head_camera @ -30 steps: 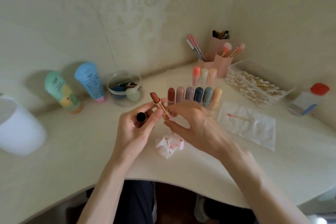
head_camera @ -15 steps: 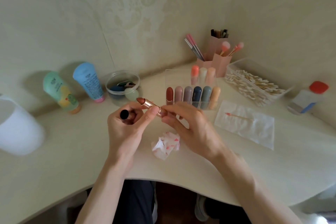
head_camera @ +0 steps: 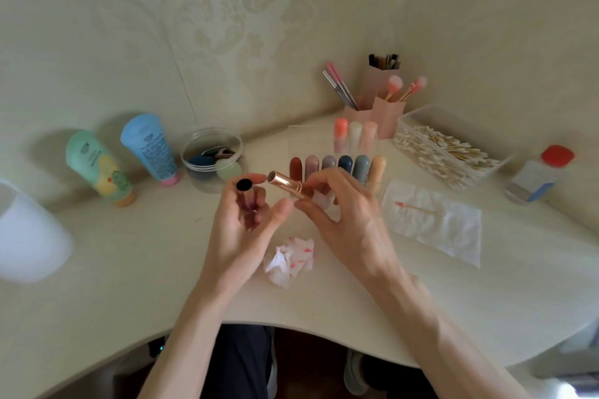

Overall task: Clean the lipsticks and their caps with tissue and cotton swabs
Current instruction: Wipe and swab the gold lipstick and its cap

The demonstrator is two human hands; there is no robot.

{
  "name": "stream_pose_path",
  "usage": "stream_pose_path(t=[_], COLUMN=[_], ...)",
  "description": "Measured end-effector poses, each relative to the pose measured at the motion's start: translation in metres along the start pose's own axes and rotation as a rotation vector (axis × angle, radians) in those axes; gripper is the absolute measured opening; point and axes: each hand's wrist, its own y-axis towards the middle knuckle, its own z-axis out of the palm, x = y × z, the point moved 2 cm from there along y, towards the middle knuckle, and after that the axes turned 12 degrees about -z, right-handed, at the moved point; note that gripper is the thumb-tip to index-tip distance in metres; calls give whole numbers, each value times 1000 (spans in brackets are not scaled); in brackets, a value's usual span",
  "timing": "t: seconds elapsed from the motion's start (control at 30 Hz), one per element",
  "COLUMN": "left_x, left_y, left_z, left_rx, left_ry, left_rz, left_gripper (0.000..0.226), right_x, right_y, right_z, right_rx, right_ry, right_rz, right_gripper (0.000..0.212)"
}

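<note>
Wound down since earlier: rose-gold metal lipstick tube (head_camera: 287, 183), colour no longer protruding; wiping likely done, capping due. Crumpled red-stained white tissue (head_camera: 288, 261), 6 o'clock. Left hand (head_camera: 240, 227) grips dark round cap (head_camera: 244, 185); right hand (head_camera: 345, 220) pinches tube, 12 o'clock, mouths just apart.

Light: moderately bright, soft, even.
Shadows: the green tube (head_camera: 97, 168) throws its shadow left on the wall (head_camera: 227, 26); we place the source rightward.
Glare: small sheen on the gold lipstick (head_camera: 287, 183) in the right hand (head_camera: 350, 220).
Distortion: counter (head_camera: 129, 253) edge bows strongly.
Blur: white cup (head_camera: 29, 236) at far left smeared; left hand (head_camera: 240, 230) and its black cap (head_camera: 244, 185) slightly soft.
</note>
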Motion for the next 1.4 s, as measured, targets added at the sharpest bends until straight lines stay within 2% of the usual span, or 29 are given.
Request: stream_pose_path(t=[0.1,0.23,0.47,0.8,1.07,1.23,1.4], left_x=[8,6,-1,-6,-8,-14,-32], left_y=[0,1,-3,-3,4,9,23], left_z=[-14,-18,-19,-7,9,13,14], left_rx=[51,34,-117,-135,-163,-113,-69], left_ry=[153,190,114,66,-172,-134,-91], left_rz=[44,87,105,65,-58,-20,33], left_gripper=[40,38,22,41,33,28,28], right_x=[-4,-6,-12,-14,-11,-13,-11], right_y=[1,2,1,-2,-2,-2,-3], right_z=[-5,-3,-7,0,1,-3,4], right_rx=[-65,-20,-45,-19,-34,-68,26], right_ry=[-57,-65,-123,-163,-126,-92,16], right_rz=[7,-33,-76,-134,-150,-143,-6], right_gripper=[24,24,19,26,25,25,31])
